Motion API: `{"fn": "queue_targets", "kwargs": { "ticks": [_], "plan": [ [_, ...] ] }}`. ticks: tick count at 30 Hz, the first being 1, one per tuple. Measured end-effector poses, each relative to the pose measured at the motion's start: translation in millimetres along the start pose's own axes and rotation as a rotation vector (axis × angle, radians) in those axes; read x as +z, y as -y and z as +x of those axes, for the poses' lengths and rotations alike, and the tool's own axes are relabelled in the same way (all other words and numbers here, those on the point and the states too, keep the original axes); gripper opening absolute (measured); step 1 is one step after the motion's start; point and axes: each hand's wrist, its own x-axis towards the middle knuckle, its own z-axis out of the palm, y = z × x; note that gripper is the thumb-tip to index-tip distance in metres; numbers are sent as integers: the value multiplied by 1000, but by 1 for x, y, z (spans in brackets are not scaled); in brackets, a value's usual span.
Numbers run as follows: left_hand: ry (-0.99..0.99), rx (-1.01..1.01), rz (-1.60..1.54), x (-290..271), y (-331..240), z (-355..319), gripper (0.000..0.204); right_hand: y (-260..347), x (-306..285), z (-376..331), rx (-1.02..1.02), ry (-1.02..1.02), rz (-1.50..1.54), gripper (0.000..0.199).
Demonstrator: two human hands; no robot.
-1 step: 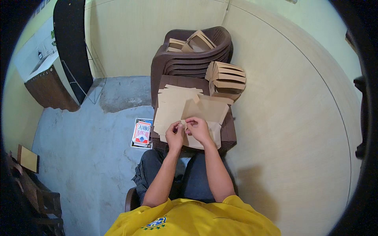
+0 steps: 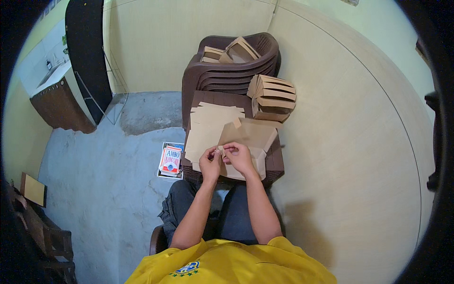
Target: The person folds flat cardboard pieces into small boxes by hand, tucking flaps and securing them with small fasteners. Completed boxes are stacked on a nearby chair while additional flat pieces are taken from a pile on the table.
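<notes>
A partly folded brown cardboard box blank point(image 2: 255, 135) lies in front of me, with its side panels and flaps raised at angles. At its near left corner my left hand point(image 2: 210, 162) pinches a small flap between thumb and fingers. My right hand point(image 2: 239, 157) closes on the same corner from the right, its fingertips almost touching the left ones. The exact fold between the fingertips is partly hidden. Under and left of the blank are flat cardboard sheets point(image 2: 205, 128), stacked on a brown plastic seat point(image 2: 275, 163).
Behind the work stand stacked brown chairs point(image 2: 203, 71) with folded cardboard boxes point(image 2: 241, 49) on top. A bundle of nested cardboard pieces point(image 2: 274, 94) sits at the back right, near the wall point(image 2: 350, 123). On the floor at left is a white box point(image 2: 170, 161) holding printed packs.
</notes>
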Motion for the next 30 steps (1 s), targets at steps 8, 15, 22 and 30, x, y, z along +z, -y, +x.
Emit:
{"fn": "queue_targets", "kwargs": {
  "ticks": [8,15,22,30],
  "plan": [
    [52,-27,11,-6,-3,7,30,-19,-5,-8,40,19,167,16],
    [93,-36,29,-10,-11,6,31,-22,-9,-8,38,50,126,17],
    [111,-24,57,-10,-14,4,33,-31,-9,-8,60,49,108,18],
    [158,4,84,-14,-14,6,35,-37,-10,-9,23,65,104,21]
  ]
}}
